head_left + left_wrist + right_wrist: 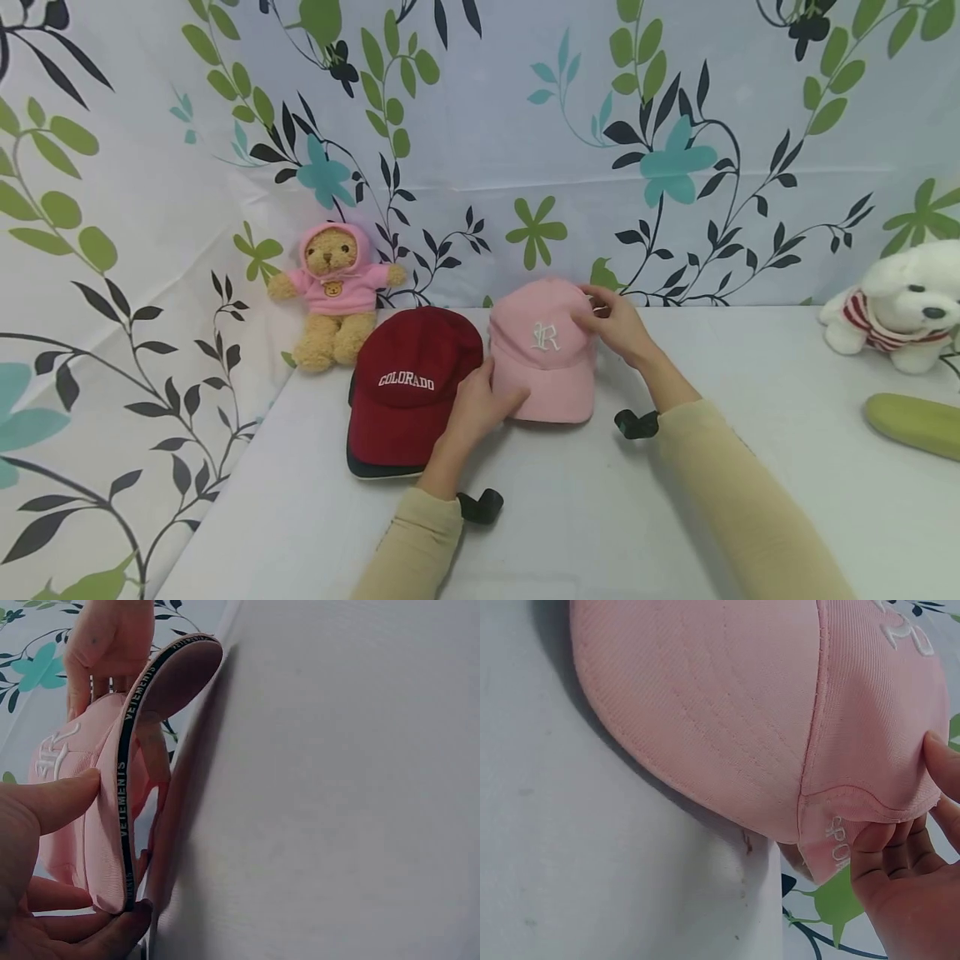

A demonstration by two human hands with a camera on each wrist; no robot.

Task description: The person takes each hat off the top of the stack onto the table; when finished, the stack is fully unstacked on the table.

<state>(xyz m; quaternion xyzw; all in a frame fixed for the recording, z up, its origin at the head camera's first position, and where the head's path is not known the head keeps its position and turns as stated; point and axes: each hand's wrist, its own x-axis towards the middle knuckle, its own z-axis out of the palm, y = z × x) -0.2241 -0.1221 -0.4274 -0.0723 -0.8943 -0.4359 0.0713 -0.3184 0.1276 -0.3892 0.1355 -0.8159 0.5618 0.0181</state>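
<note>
A pink baseball cap (551, 379) with a white embroidered R faces forward, brim toward me. On its left side my left hand (480, 404) grips the cap, thumb on the front and fingers under the edge, as the left wrist view shows. My right hand (618, 327) pinches the right side of the crown, thumb outside and fingers curled under the rim (900, 814). In the left wrist view the brim's black-taped edge (124, 787) stands slightly off the white surface. Close by on the left sits a dark red cap (412, 408) lettered COLORADO.
A teddy bear in a pink hoodie (337, 279) sits at the back left. Far right are a white plush dog (903, 300) with a striped scarf and a green elongated object (915, 423), partly cut off. A leaf-patterned cloth (480, 167) hangs behind the white table (570, 517).
</note>
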